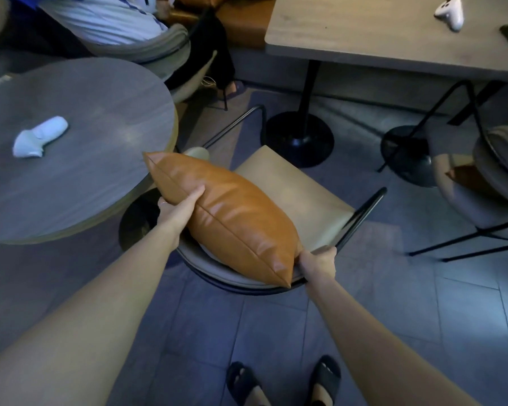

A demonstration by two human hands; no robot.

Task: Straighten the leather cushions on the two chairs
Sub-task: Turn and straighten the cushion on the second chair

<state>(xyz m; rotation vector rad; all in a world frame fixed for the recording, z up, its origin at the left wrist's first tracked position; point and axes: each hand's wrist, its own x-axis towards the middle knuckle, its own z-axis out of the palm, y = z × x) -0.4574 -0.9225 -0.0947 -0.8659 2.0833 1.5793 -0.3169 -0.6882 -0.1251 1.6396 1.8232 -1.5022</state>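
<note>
1. Two feet in black sandals point(282, 382) stand on the tiled floor.
2. The right hand point(320, 263) pinches the near corner of the tan cushion point(235, 218).
3. The left hand point(178, 205) clamps the cushion's left edge, thumb on top.
4. The cushion stands tilted on the near chair point(291, 194).
5. A second cushion point(464, 178) lies on the chair point(481, 200) at the right.

Head-worn view — steeply downward, close over chair point(294, 197).
</note>
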